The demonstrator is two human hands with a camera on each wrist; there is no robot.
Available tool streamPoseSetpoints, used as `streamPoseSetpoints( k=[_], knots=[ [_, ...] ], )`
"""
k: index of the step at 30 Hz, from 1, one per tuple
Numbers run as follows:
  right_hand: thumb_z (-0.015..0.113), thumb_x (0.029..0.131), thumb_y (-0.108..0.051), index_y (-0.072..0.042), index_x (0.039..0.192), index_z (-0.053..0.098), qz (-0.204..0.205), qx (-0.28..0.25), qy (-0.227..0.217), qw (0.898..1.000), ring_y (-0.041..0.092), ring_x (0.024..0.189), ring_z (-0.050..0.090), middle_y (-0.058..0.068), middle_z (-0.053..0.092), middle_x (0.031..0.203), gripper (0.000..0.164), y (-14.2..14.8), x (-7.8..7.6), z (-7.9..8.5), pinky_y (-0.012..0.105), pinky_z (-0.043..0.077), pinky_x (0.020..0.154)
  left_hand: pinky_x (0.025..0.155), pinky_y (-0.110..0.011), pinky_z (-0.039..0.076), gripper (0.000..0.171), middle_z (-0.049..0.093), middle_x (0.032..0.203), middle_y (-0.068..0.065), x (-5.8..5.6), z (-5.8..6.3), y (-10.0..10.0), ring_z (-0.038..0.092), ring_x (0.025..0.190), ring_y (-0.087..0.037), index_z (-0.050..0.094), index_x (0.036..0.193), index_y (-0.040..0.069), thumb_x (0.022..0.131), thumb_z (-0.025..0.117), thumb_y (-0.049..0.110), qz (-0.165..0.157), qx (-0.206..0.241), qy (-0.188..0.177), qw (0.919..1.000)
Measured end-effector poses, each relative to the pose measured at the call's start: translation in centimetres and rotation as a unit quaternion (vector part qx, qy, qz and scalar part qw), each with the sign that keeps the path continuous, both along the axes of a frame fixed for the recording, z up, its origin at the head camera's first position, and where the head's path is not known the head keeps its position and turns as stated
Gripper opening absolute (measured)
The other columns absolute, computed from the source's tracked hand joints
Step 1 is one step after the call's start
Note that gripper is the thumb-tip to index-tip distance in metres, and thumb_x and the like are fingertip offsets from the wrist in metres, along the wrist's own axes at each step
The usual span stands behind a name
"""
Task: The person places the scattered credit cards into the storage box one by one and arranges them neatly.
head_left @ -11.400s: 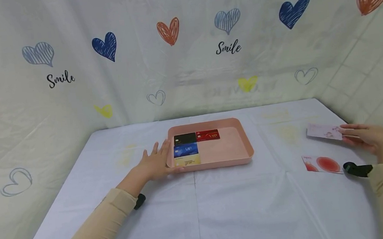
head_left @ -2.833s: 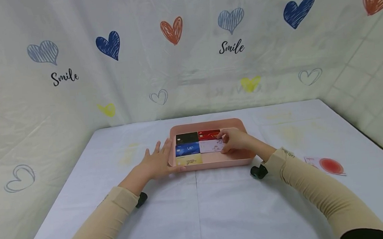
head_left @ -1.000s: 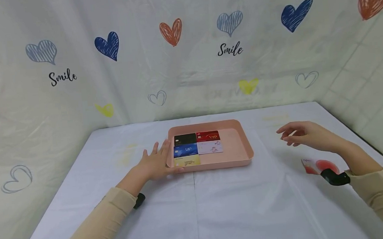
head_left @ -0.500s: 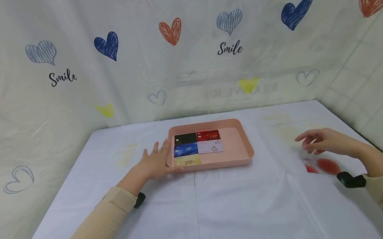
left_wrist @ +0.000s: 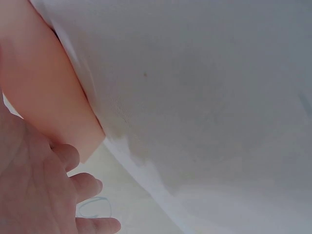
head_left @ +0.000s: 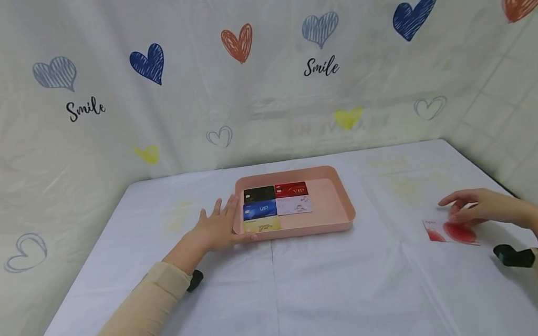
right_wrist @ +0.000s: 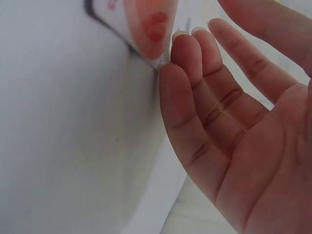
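My left hand (head_left: pixel 214 231) is spread against the left end of a pink tray (head_left: pixel 321 229), its thumb along the front rim. Inside lie a black card (head_left: pixel 259 193), a red VIP card (head_left: pixel 292 189), a blue VIP card (head_left: pixel 260 209), a pale pink card (head_left: pixel 294 205) and a gold card (head_left: pixel 262 224), in two columns. Far to the right, my right hand (head_left: pixel 490 207) is over a white card with a red round print (head_left: pixel 459 233), lying on the table. In the right wrist view, bent fingertips are right at the edge of that card (right_wrist: pixel 151 24), the thumb standing apart.
A white cloth covers the table (head_left: pixel 335 289). Behind it hangs a pale curtain (head_left: pixel 273 99) printed with hearts and "Smile". Dark wrist cameras are strapped at both cuffs, the right one (head_left: pixel 513 257) close over the cloth.
Earlier my right hand carried the pale pink card into the tray below the red one and let go. Since then it has moved right and down to the red-printed card. My left hand stayed put.
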State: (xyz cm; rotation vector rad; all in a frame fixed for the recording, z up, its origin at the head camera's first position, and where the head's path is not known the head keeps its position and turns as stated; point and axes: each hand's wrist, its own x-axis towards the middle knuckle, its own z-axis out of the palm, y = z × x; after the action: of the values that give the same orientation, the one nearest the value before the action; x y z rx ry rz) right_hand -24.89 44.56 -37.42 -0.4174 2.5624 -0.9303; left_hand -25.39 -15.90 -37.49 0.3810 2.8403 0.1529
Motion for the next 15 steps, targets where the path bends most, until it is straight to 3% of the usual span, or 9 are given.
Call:
streamPoseSetpoints(
  k=[4, 5, 8, 11, 15],
  knots=[
    [0.064, 0.100, -0.011, -0.029, 0.116, 0.070, 0.004, 0.005, -0.002, 1.000, 0.007, 0.082, 0.059, 0.000, 0.060, 0.101, 0.026, 1.0, 0.2, -0.1, 0.025, 0.053, 0.071, 0.117, -0.070, 0.005, 0.117, 0.003, 0.172, -0.010, 0.0, 0.1, 0.0, -0.001, 0.156, -0.041, -0.001, 0.165, 0.009, 0.089, 0.055, 0.077, -0.001, 0.000, 0.001, 1.0000],
    [0.064, 0.099, -0.010, -0.029, 0.115, 0.071, 0.005, 0.010, -0.001, 1.000, 0.007, 0.081, 0.057, 0.000, 0.059, 0.100, 0.025, 1.1, 0.3, -0.1, 0.025, 0.052, 0.070, 0.117, -0.070, 0.005, 0.117, 0.003, 0.172, -0.010, 0.0, 0.0, 0.0, -0.001, 0.156, -0.040, -0.001, 0.165, 0.010, 0.089, 0.055, 0.078, -0.001, -0.002, 0.001, 1.0000],
    [0.064, 0.099, -0.012, -0.013, 0.120, 0.070, -0.001, 0.035, -0.004, 0.999, 0.006, 0.080, 0.051, 0.001, 0.055, 0.098, 0.021, 1.6, 0.7, -0.2, 0.025, 0.048, 0.068, 0.117, -0.071, 0.005, 0.117, 0.004, 0.172, -0.010, 0.0, 0.0, 0.0, 0.000, 0.155, -0.041, 0.000, 0.165, 0.009, 0.088, 0.055, 0.078, -0.001, 0.001, 0.000, 1.0000],
    [0.066, 0.098, -0.016, 0.008, 0.126, 0.059, -0.017, 0.066, -0.005, 0.998, 0.006, 0.082, 0.048, 0.003, 0.052, 0.099, 0.038, 1.7, 1.0, -0.3, 0.026, 0.047, 0.068, 0.116, -0.071, 0.005, 0.118, 0.004, 0.172, -0.010, 0.1, 0.0, 0.0, 0.000, 0.155, -0.041, -0.001, 0.165, 0.009, 0.088, 0.056, 0.077, 0.002, 0.005, -0.002, 1.0000],
    [0.070, 0.096, -0.020, 0.009, 0.128, 0.058, -0.030, 0.095, -0.017, 0.995, 0.016, 0.092, 0.050, 0.008, 0.053, 0.104, 0.045, 1.8, 1.0, -0.5, 0.028, 0.049, 0.070, 0.116, -0.071, 0.004, 0.119, 0.004, 0.172, -0.010, 0.1, -0.1, 0.0, 0.000, 0.155, -0.041, -0.001, 0.166, 0.010, 0.086, 0.058, 0.078, 0.007, 0.014, -0.007, 0.9999]
  ],
)
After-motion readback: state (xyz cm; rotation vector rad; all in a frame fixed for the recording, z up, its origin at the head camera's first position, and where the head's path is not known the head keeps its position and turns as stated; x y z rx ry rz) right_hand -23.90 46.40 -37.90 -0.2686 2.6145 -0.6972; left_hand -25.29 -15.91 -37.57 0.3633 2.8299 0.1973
